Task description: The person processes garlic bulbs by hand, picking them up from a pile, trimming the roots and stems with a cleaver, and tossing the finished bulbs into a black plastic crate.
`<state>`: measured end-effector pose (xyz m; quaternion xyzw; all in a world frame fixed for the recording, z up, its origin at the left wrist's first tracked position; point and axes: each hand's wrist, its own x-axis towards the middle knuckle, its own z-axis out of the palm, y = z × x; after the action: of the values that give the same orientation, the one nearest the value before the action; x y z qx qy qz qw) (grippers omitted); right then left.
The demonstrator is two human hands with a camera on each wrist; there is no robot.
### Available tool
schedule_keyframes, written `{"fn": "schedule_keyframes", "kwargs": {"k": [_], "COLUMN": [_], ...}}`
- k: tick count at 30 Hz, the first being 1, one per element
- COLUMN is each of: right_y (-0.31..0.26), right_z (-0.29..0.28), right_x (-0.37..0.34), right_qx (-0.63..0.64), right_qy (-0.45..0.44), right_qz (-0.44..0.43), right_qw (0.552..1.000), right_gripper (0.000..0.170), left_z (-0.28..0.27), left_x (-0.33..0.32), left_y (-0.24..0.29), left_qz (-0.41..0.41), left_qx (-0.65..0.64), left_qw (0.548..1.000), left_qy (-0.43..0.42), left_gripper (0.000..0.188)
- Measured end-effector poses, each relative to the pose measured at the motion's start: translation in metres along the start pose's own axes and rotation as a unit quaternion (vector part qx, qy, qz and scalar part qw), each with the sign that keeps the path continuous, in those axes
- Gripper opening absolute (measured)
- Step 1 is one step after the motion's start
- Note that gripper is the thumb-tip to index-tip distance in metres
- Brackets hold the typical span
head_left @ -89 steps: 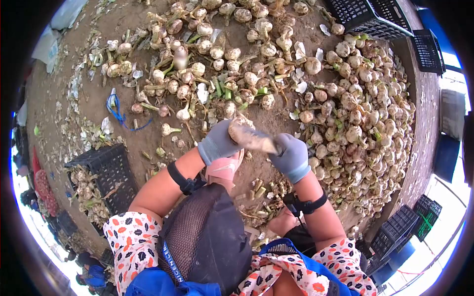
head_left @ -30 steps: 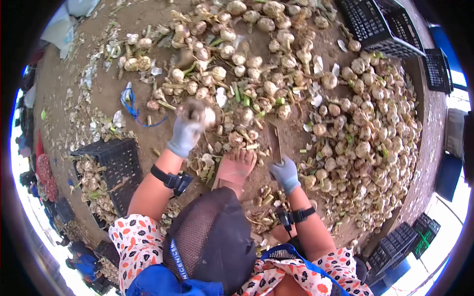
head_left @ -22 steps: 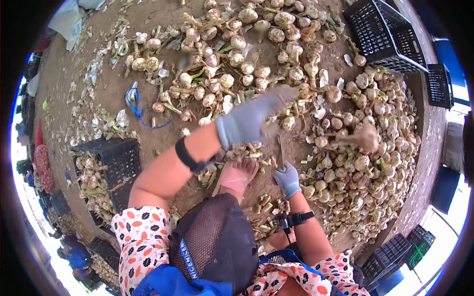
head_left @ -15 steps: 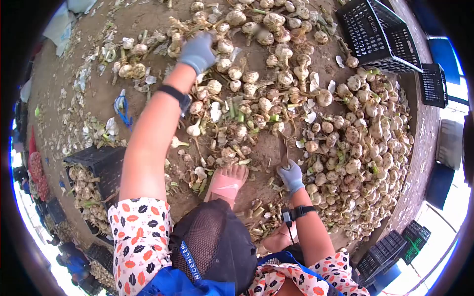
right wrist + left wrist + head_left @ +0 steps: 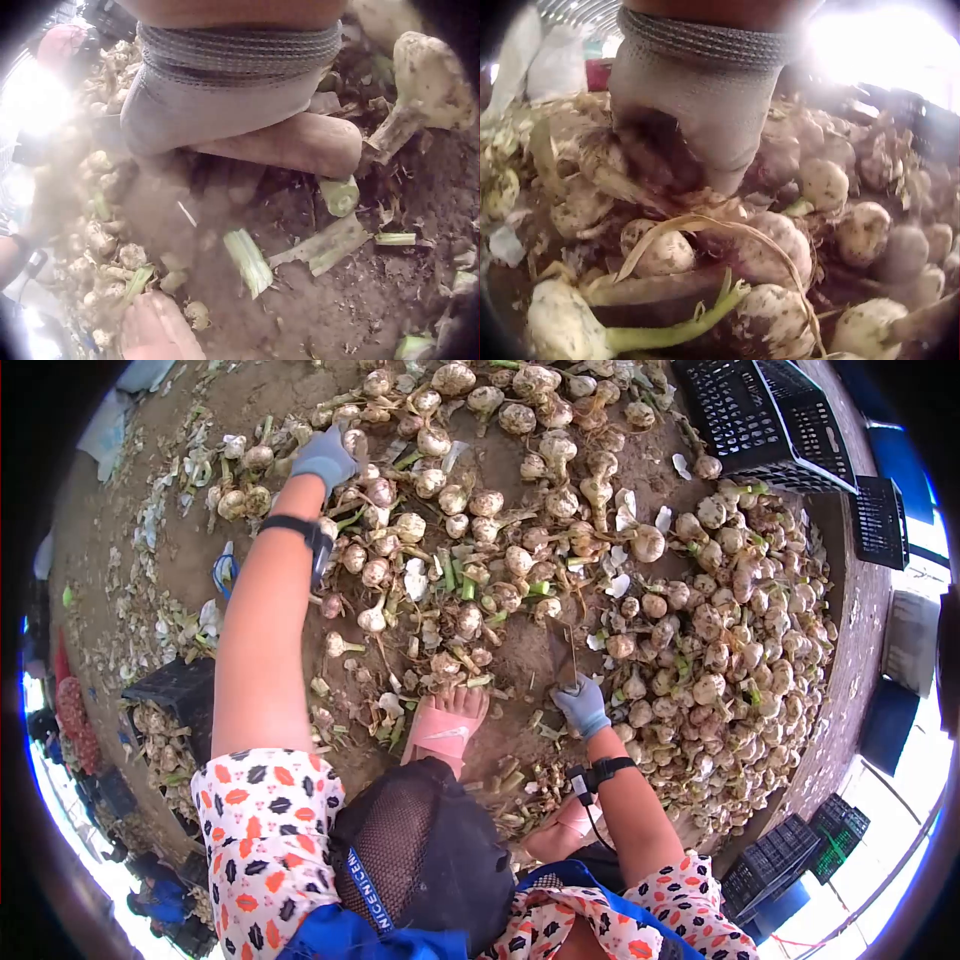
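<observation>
My gloved left hand point(image 5: 325, 458) reaches among loose garlic bulbs point(image 5: 408, 527) at the upper left of the head view. In the left wrist view its thumb and shadowed fingers point down into bulbs and dry stalks point(image 5: 619, 180); I cannot tell whether they grip one. Low over the soil, my gloved right hand point(image 5: 582, 705) grips a knife point(image 5: 570, 650), its blade pointing away from me. The right wrist view shows the knife's wooden handle point(image 5: 300, 142) coming out of the fist. Cut green stalk pieces point(image 5: 247, 262) lie beneath that hand.
A large heap of garlic point(image 5: 735, 660) fills the right side. A black crate point(image 5: 765, 425) stands at the upper right. Another crate point(image 5: 180, 695), holding garlic, sits at the left. My wrapped foot point(image 5: 445, 730) rests between the hands, and a blue cord point(image 5: 224, 572) lies at the left.
The hands were together over a bulb with the knife; then the left hand tossed a bulb onto the right heap and reached out to the far left bulbs. The right hand stays low with the knife.
</observation>
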<state>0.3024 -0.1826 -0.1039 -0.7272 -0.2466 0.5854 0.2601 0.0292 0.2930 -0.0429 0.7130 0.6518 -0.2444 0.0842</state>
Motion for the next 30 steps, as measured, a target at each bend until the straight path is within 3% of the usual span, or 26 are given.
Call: {"fn": "schedule_keyframes", "kwargs": {"k": [2, 4, 5, 6, 8, 10, 12, 13, 14, 16, 17, 19, 20, 21, 22, 24, 25, 30], "right_y": [0.003, -0.004, 0.001, 0.004, 0.007, 0.003, -0.022, -0.036, -0.051, -0.082, -0.097, -0.123, -0.133, -0.142, -0.150, -0.156, -0.158, -0.150], "right_z": [0.001, 0.003, 0.006, 0.005, 0.004, 0.015, 0.025, 0.029, 0.032, 0.035, 0.036, 0.038, 0.037, 0.037, 0.036, 0.036, 0.036, 0.033], "right_x": [-0.001, -0.004, -0.002, -0.001, -0.001, -0.007, -0.020, -0.026, -0.031, -0.042, -0.046, -0.056, -0.060, -0.063, -0.066, -0.070, -0.071, -0.070], "right_qx": [0.012, 0.078, 0.076, 0.078, -0.050, -0.036, -0.032, -0.087, -0.084, -0.236, -0.235, -0.271, -0.270, -0.317, -0.362, -0.391, -0.412, -0.441], "right_qy": [-0.005, -0.003, 0.010, 0.009, 0.036, 0.061, 0.114, 0.126, 0.128, 0.124, 0.127, 0.158, 0.161, 0.131, 0.101, 0.090, 0.086, 0.067], "right_qz": [0.005, -0.003, -0.013, -0.015, -0.061, -0.046, -0.136, -0.166, -0.162, -0.181, -0.179, -0.361, -0.359, -0.384, -0.408, -0.414, -0.414, -0.400], "right_qw": [1.000, 0.997, 0.997, 0.997, 0.996, 0.996, 0.984, 0.974, 0.975, 0.947, 0.947, 0.878, 0.879, 0.857, 0.832, 0.817, 0.807, 0.800], "right_gripper": [0.027, 0.026, 0.023, 0.023, 0.021, 0.018, 0.020, 0.015, 0.015, 0.015, 0.015, 0.023, 0.023, 0.022, 0.022, 0.021, 0.019, 0.009], "left_z": [0.000, 0.025, 0.024, 0.020, 0.014, 0.049, 0.078, 0.056, 0.074, 0.088, 0.078, 0.079, 0.077, 0.080, 0.087, 0.089, 0.090, 0.080], "left_x": [-0.036, -0.067, -0.093, -0.123, -0.174, -0.177, -0.213, -0.236, -0.241, -0.252, -0.263, -0.267, -0.269, -0.271, -0.272, -0.277, -0.283, -0.295], "left_y": [-0.002, -0.004, 0.001, 0.010, 0.029, 0.034, 0.044, 0.044, 0.049, 0.053, 0.055, 0.055, 0.056, 0.058, 0.059, 0.062, 0.060, 0.053], "left_qz": [0.030, 0.038, 0.104, 0.166, 0.152, 0.090, 0.217, 0.208, 0.247, 0.300, 0.306, 0.400, 0.458, 0.460, 0.380, 0.172, 0.230, 0.315], "left_qx": [-0.227, -0.312, -0.494, -0.652, -0.772, -0.864, -0.812, -0.695, -0.642, -0.646, -0.642, -0.539, -0.458, -0.456, -0.586, -0.763, -0.706, -0.646], "left_qw": [0.973, 0.946, 0.863, 0.736, 0.605, 0.323, 0.478, 0.650, 0.707, 0.683, 0.679, 0.720, 0.744, 0.744, 0.656, 0.400, 0.528, 0.574], "left_qy": [0.020, 0.083, 0.006, -0.071, -0.120, -0.375, -0.255, -0.226, -0.165, -0.161, -0.181, -0.180, -0.165, -0.166, -0.284, -0.478, -0.412, -0.393], "left_gripper": [0.094, 0.095, 0.091, 0.087, 0.078, 0.073, 0.068, 0.061, 0.057, 0.051, 0.050, 0.043, 0.039, 0.039, 0.032, 0.023, 0.023, 0.026]}}
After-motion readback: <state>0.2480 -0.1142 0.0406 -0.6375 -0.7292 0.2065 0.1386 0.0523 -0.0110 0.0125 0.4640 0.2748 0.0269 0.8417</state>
